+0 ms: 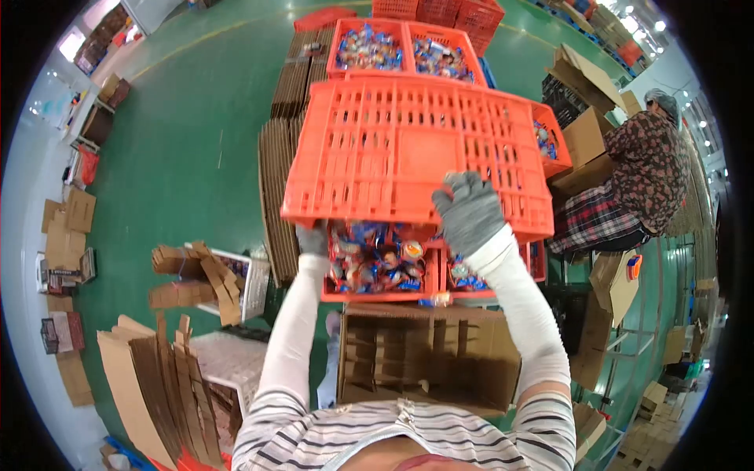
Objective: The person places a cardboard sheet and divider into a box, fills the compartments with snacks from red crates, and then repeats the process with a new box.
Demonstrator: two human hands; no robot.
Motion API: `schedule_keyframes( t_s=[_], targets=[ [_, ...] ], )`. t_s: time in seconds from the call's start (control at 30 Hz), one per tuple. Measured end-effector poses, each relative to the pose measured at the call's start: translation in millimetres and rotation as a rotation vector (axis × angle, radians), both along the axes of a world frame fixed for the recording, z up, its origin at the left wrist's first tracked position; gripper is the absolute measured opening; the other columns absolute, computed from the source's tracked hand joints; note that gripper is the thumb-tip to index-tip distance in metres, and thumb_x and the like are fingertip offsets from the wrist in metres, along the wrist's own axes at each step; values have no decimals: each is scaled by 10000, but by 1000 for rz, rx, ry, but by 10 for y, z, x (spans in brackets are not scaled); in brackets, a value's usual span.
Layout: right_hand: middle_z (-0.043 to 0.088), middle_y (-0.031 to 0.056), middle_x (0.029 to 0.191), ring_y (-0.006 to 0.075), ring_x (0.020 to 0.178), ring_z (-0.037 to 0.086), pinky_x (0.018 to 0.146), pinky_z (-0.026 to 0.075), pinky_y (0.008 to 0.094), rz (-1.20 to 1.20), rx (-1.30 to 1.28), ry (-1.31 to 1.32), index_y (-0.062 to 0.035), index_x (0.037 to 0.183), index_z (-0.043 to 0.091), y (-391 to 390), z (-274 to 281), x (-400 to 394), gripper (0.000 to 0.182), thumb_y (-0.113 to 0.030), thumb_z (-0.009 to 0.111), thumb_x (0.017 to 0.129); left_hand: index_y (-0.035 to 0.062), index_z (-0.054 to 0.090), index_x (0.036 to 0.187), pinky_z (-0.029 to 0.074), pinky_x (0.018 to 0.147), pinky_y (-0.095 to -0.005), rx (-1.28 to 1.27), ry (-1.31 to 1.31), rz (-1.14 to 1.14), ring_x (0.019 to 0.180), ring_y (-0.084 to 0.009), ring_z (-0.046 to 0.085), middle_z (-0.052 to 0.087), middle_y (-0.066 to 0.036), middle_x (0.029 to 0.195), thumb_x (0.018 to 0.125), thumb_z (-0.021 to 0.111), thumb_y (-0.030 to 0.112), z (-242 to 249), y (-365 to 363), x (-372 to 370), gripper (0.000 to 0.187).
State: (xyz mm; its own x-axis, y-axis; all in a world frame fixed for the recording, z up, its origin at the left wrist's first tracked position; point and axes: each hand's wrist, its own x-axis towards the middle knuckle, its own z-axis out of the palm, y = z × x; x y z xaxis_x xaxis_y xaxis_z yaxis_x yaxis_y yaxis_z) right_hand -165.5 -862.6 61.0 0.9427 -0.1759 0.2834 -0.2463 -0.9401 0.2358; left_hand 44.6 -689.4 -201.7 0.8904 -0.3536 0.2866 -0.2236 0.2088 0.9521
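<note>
A red slatted plastic crate point(428, 153) is tilted above another red crate point(377, 297) full of small wrapped packets point(377, 263). My left hand point(312, 238), in a grey glove, grips the tilted crate's lower left corner; its fingers are mostly hidden behind the edge. Also gloved in grey, my right hand point(471, 210) has bent fingers hooked at the slatted face, right of its middle. Packets show just under the tilted crate's lower edge. One loose packet point(437, 300) lies at the lower crate's front rim.
An open cardboard box point(428, 396) with dividers stands in front of me. Flattened cardboard stacks point(275, 188) rise at the left. Behind are more red crates point(404, 47) of packets. A person point(648, 169) sits at the right beside open boxes point(585, 137). Cardboard pieces point(149, 392) fill the lower left.
</note>
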Motion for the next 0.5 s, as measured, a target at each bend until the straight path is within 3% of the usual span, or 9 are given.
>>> schedule_keyframes(
  t_s=[0.07, 0.1, 0.13, 0.2, 0.23, 0.3, 0.4, 0.5],
  targets=[
    [545, 134, 993, 303, 913, 526, 718, 458, 405, -120, 127, 54, -69, 938, 591, -206, 0, 46, 289, -137, 587, 658, 36, 432, 1210, 497, 769, -323, -140, 300, -99, 975, -213, 555, 529, -82, 1153, 825, 571, 79, 590, -115, -36, 412],
    [536, 131, 960, 299, 884, 530, 707, 465, 383, -68, 44, -33, -55, 938, 570, -376, 26, 58, 262, -157, 580, 696, 57, 426, 1208, 512, 669, -297, 82, 200, -128, 852, -191, 587, 534, -69, 1105, 783, 532, -12, 225, -143, 308, 444],
    [527, 128, 928, 295, 855, 534, 696, 472, 361, -18, -41, -133, -42, 937, 548, -544, 59, 61, 245, -177, 574, 734, 75, 442, 1188, 496, 608, -250, -149, 497, -225, 750, -154, 590, 567, -44, 999, 744, 509, -51, 1168, -236, 111, 466],
    [516, 129, 964, 293, 880, 528, 722, 469, 356, 25, -126, -237, -31, 988, 521, -764, 138, 4, 337, -170, 612, 695, 73, 502, 1119, 478, 579, -224, -172, 310, -231, 693, -135, 583, 592, -25, 910, 753, 550, -12, 1581, -476, 287, 379],
    [506, 132, 985, 297, 919, 515, 776, 453, 370, -126, 91, -189, -38, 1024, 504, -787, 147, -32, 403, -132, 622, 650, 73, 502, 1119, 478, 579, -224, -175, 316, -229, 693, -135, 583, 592, -25, 910, 753, 550, -12, 1554, -578, 401, 379],
    [505, 132, 987, 301, 929, 513, 782, 449, 388, -140, 48, -152, -41, 1024, 507, -592, 33, -125, 395, -137, 611, 654, 51, 541, 1089, 477, 608, -227, 148, 8, -182, 705, -117, 579, 604, -7, 854, 761, 589, 22, 1505, -723, 602, 333],
    [500, 129, 997, 304, 924, 515, 767, 449, 414, -13, -155, -209, -43, 1002, 510, -490, -238, -239, 340, -165, 573, 691, 49, 545, 1125, 481, 715, -253, 244, 138, -220, 815, -146, 589, 609, -27, 945, 776, 617, 55, 1020, -546, 600, 356],
    [502, 120, 975, 293, 910, 519, 745, 452, 403, -27, -137, -40, -53, 960, 512, -180, -287, -130, 271, -166, 541, 715, 20, 511, 1155, 433, 879, -298, -62, 153, -170, 1068, -186, 521, 574, -59, 1126, 779, 660, 110, 395, -373, 422, 414]
  ],
)
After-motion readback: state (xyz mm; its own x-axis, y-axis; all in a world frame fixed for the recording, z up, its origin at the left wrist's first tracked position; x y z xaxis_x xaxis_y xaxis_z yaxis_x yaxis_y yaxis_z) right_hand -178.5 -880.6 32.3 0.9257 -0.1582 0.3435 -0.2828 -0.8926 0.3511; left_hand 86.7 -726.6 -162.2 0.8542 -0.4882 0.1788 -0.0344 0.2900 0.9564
